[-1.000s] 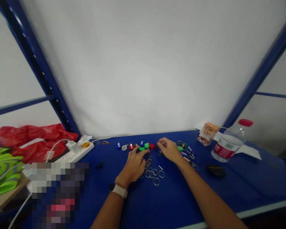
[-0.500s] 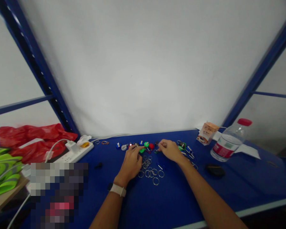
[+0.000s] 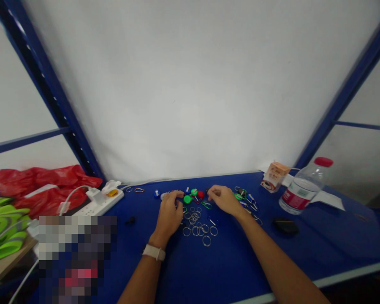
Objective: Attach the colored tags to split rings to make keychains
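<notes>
Low over the blue table (image 3: 190,270), my left hand (image 3: 170,211) has its fingers apart, beside a round green piece (image 3: 187,199) and partly over small items. My right hand (image 3: 222,198) has its fingers bent together in a pinch; whatever is between them is too small to make out. Just left of it lies a green carabiner (image 3: 206,205), with a red round piece (image 3: 201,194) behind. Several metal rings (image 3: 205,228) lie between my forearms. A pile of carabiners and clips (image 3: 250,202) is right of my right hand.
A water bottle (image 3: 302,190), an orange box (image 3: 275,177) and a black object (image 3: 286,225) stand or lie at the right. At the left are a power strip (image 3: 96,206), red plastic bags (image 3: 47,185) and yellow-green cloth (image 3: 6,228). An orange carabiner (image 3: 139,190) lies near the wall.
My left hand has moved left, off the green round piece, and its fingers have spread. My right hand has shifted slightly left. The green carabiner beside it now shows more fully.
</notes>
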The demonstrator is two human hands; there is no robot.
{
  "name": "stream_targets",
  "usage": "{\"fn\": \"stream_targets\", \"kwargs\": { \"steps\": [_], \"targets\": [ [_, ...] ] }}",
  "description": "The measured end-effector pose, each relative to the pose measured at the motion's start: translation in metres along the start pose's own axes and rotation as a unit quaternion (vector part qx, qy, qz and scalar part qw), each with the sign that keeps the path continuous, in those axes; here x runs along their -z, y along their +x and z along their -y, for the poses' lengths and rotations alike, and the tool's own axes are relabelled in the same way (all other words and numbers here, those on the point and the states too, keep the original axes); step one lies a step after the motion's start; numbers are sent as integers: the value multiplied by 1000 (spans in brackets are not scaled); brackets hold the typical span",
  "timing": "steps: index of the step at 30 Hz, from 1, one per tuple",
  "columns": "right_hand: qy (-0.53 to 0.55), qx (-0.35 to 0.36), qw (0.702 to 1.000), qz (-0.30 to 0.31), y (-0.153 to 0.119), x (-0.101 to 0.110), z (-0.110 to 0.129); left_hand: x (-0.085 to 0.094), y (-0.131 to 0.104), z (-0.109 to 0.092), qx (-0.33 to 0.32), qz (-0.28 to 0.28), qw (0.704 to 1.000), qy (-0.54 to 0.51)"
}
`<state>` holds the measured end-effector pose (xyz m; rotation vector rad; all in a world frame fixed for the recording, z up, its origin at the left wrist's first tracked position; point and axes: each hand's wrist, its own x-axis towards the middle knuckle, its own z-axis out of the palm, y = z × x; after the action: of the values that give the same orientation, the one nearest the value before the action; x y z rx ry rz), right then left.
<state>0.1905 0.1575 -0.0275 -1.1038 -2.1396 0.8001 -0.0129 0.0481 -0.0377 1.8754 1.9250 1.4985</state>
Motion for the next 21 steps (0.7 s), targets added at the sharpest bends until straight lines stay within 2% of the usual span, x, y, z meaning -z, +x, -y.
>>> {"fn": "stream_targets", "kwargs": {
  "steps": [4, 7, 11, 13, 16, 21],
  "targets": [
    [-32, 10, 998, -54, 2, 0, -3, 2, 2, -2, 33, -30, 999, -24],
    [-57, 12, 996, -71, 2, 0, -4, 4, 4, 1, 106, -80, 989, -71],
    [-64, 18, 996, -67, 0, 0, 0, 10, 9, 11, 210, -165, 952, -153],
    [-59, 17, 996, -60, -1, 0, 2, 12, 10, 17, 240, -184, 932, -200],
    [-40, 19, 998, -40, -1, -1, 3, 11, 11, 21, 259, -179, 921, -229],
    [-5, 36, 999, 37, -5, -4, 3, 4, 10, 19, 269, -112, 940, -179]
  ]
}}
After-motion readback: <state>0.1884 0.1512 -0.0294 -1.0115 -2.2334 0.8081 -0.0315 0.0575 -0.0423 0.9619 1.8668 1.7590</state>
